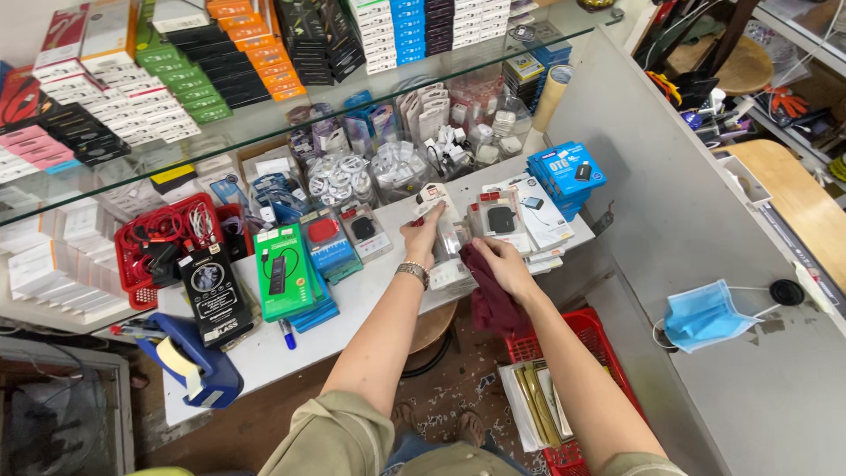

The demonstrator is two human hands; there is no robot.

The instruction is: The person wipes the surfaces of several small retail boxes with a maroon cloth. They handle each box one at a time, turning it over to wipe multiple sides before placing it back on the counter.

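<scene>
Here, just right of the frame's centre, the right hand [504, 262] grips a dark red cloth [487, 295], while the left hand [425, 231] pinches a clear plastic packet [447, 240], glossy with a white card inside. Smooth plastic could slip and topple the stacked packets [520, 220] beyond on the white shelf [370, 300].

small electronics-accessory shop | stacked boxed goods on glass shelf [291, 119] at 11 o'clock | packaged cables, chargers covering white table [370, 295] at centre | red basket [132, 264] at 9 o'clock
</scene>
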